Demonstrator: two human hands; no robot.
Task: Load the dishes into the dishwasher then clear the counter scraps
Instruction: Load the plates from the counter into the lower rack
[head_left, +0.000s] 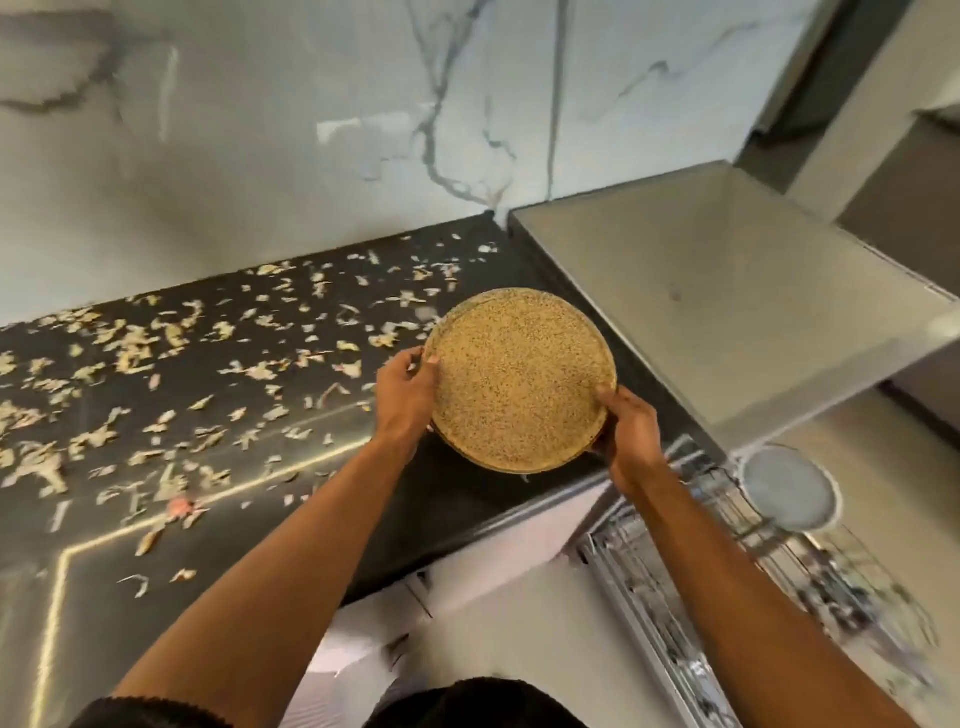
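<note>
A round speckled tan plate (519, 379) is held above the right end of the black counter (218, 415). My left hand (405, 395) grips its left rim and my right hand (628, 441) grips its lower right rim. Many pale scraps (130, 353) lie scattered over the counter to the left. At the lower right a pulled-out wire dishwasher rack (727, 571) holds a grey round plate (789, 488); the rest of the rack is blurred.
A white marble wall (311, 130) backs the counter. A grey box-shaped surface (727, 301) stands right of the counter end, above the rack. Pale floor shows below the counter edge.
</note>
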